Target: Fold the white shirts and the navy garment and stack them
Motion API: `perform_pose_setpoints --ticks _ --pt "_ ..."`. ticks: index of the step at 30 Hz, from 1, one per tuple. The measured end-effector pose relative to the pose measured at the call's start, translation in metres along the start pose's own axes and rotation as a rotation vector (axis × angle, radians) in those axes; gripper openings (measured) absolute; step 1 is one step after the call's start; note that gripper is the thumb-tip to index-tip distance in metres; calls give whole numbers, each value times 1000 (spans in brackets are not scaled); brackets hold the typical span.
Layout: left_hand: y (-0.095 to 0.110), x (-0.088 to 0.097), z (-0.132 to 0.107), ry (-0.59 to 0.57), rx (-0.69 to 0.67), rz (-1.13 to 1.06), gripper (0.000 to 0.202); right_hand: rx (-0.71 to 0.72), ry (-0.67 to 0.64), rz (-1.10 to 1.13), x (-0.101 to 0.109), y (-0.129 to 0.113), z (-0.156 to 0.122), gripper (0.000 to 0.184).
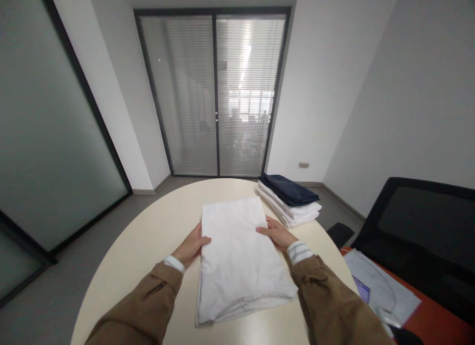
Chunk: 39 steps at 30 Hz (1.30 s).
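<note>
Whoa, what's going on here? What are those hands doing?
Someone is working at a round table with two bare hands. The left hand and the right hand are at the two sides of a folded white cloth lying flat on the table. Just past it sits a pile of folded white clothes, with a folded dark blue cloth on top.
</note>
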<state>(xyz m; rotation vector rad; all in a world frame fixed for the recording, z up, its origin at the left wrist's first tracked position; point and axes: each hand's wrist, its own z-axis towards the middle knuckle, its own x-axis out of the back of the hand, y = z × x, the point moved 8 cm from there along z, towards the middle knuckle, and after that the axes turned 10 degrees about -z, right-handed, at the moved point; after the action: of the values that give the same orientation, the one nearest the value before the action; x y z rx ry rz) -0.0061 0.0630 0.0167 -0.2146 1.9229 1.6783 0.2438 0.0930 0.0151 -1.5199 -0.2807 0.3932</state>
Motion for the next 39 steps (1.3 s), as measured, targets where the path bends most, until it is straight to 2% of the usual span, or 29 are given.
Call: perform_pose_setpoints --ticks 3,7,9,13,15,20,23,28,35,39 --pt "-5 1 -2 -54 65 50 86 -31 8 13 4 2 -1 58" --pt "1 6 -3 -55 9 118 88 -60 -17 33 3 1 -6 69" --pt "2 8 -4 -62 38 164 91 -64 -18 32 4 1 -7 72" --pt "-3 4 -10 -173 153 206 104 -66 -28 15 4 2 -6 62" --pt "-2 5 -11 -185 152 211 106 -73 -44 -2 3 2 -6 58" --pt "2 14 -4 -152 81 234 90 -53 -39 -27 3 -2 -5 61" --pt "3 19 2 -138 35 255 71 -27 -42 -53 5 -2 -3 65" --pt "7 25 7 -39 -32 303 43 7 -11 -90 12 3 3 56" --pt "7 33 4 119 -26 340 31 -1 45 -150 16 4 5 41" --pt "6 33 4 134 -16 306 32 -3 70 -220 21 5 6 32"
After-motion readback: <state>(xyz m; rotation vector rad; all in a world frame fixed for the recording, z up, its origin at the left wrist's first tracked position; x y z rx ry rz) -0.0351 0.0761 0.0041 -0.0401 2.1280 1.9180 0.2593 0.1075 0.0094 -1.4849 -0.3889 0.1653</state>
